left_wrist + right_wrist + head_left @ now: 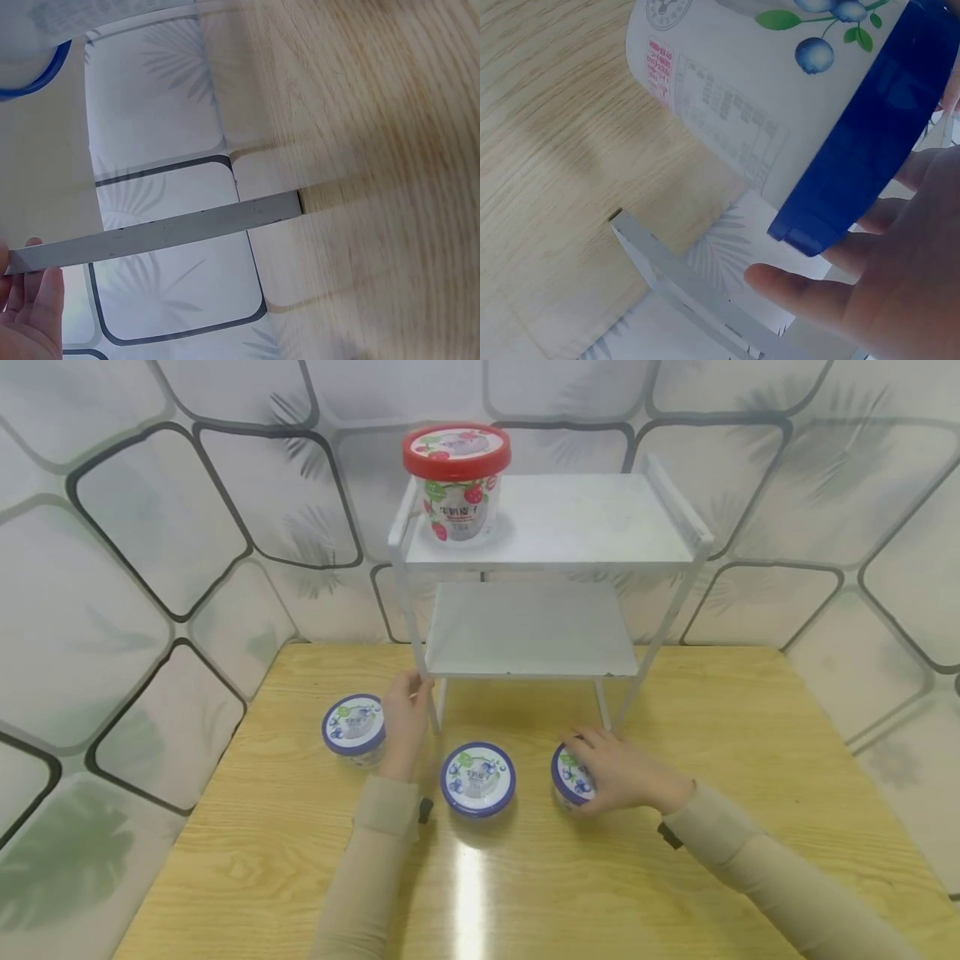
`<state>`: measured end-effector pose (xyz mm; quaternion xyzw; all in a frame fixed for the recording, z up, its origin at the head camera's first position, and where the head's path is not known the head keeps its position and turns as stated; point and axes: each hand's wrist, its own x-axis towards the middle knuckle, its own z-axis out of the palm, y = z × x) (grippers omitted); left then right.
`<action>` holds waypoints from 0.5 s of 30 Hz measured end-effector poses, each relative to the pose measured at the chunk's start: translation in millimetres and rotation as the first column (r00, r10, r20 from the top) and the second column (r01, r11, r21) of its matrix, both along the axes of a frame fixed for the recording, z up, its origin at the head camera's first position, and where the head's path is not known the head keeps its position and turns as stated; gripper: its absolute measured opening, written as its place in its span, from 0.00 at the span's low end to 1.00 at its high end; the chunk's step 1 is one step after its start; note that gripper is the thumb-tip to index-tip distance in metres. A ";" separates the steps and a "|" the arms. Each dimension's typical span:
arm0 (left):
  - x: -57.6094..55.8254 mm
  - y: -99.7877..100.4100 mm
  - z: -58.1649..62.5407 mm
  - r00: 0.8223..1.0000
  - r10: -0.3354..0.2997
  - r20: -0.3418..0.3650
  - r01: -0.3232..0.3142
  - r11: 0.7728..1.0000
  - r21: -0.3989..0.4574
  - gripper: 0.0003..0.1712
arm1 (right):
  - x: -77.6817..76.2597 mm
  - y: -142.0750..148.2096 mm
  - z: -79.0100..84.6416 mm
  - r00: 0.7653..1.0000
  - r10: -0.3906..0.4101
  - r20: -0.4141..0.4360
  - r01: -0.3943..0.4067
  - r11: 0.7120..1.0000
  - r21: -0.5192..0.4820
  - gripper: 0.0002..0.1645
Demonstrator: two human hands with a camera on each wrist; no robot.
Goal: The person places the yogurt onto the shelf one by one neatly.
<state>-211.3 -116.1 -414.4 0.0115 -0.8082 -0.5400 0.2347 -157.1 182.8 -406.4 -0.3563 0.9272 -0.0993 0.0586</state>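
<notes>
At the shelf's left front leg, my left hand holds the metal between fingers and thumb. My right hand grips a blue-lidded ice cream tub by its lid, near the right front leg. The right wrist view shows that tub's white side with blueberries printed on it, and the fingers along the blue rim. Between the hands stands a second blue-lidded tub. A third blue-lidded tub is left of my left hand, which partly covers it.
The white two-tier metal shelf stands at the back of the wooden table. A red-lidded strawberry tub sits on its top tier at the left. Patterned walls enclose the back and both sides.
</notes>
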 end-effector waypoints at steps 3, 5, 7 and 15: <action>0.4 0.0 -0.3 1.000 0.000 -0.006 0.000 1.000 -0.002 0.11 | 0.2 2.0 -0.6 1.000 -0.012 0.013 0.011 1.000 0.011 0.62; 0.6 -0.1 -0.3 1.000 0.000 -0.008 0.000 1.000 -0.003 0.10 | 0.5 3.4 -0.5 0.999 -0.020 0.026 0.019 1.000 0.016 0.63; 0.8 -0.2 -0.6 1.000 0.000 -0.010 0.000 1.000 -0.005 0.10 | 0.7 5.2 -0.9 0.999 -0.024 0.032 0.023 0.999 0.024 0.64; -0.9 -0.1 -2.3 1.000 0.005 -0.007 -0.005 1.000 -0.011 0.09 | 0.1 12.5 -7.7 0.998 -0.041 0.051 0.042 0.999 -0.010 0.67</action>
